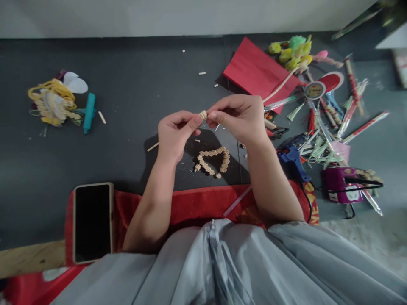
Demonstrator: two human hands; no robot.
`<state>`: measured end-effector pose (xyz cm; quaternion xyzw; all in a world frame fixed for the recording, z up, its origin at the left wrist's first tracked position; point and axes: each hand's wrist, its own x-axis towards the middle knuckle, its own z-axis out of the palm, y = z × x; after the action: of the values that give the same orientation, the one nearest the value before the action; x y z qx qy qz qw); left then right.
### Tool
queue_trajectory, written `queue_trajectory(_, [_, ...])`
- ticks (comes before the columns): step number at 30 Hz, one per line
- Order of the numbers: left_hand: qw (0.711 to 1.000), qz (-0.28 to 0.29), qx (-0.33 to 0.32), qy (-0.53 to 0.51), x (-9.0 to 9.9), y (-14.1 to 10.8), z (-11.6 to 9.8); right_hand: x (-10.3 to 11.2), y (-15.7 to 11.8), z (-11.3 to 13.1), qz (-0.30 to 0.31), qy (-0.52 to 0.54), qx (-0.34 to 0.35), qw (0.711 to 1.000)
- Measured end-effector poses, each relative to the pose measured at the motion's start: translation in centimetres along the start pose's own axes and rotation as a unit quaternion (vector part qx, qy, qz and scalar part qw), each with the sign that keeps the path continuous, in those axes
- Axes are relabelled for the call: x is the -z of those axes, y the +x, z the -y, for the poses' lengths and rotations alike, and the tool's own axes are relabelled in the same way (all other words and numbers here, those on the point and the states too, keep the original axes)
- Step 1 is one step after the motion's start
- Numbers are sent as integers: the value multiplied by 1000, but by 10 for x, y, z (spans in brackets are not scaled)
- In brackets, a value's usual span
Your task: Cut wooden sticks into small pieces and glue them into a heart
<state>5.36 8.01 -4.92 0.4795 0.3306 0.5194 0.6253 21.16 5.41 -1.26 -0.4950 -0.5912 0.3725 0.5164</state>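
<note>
My left hand (174, 133) pinches a small bundle of short pale stick pieces (202, 115) between thumb and forefinger. At the bundle's other side, the closed thumb and fingers of my right hand (240, 118) grip its end. Below both hands, on the dark table, lies an angular loop of beige clusters (225, 161) with a gap at its lower edge. One short stick piece (197, 140) is just above the loop. Part of a longer thin stick (153, 147) shows beside my left wrist.
Red paper sheets (254, 67) lie at the back right, near wrapped sticks and tassels. A blue glue gun (292, 159) and a purple device (341, 184) sit right of my forearm. A phone (93, 222) is front left; yellow cord (52, 89) and a teal object (89, 113) are farther back.
</note>
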Motion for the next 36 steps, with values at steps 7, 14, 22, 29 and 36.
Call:
queue_trajectory(7, [999, 14, -31, 3, 2, 1, -2, 4, 1, 0, 52, 37, -61, 996])
queue_trajectory(14, [993, 34, -101, 40, 7, 2, 1, 5, 2, 2, 57, 42, -84, 994])
queue_trajectory(22, [989, 28, -120, 77, 6, 0, 4, 3, 4, 3, 40, 19, -93, 995])
queue_trajectory(29, [986, 12, -112, 124, 7, -1, 4, -1, 2, 2, 22, -19, -84, 996])
queue_trajectory(36, [977, 14, -118, 178, 7, -1, 2, -1, 1, 0, 25, -29, -89, 995])
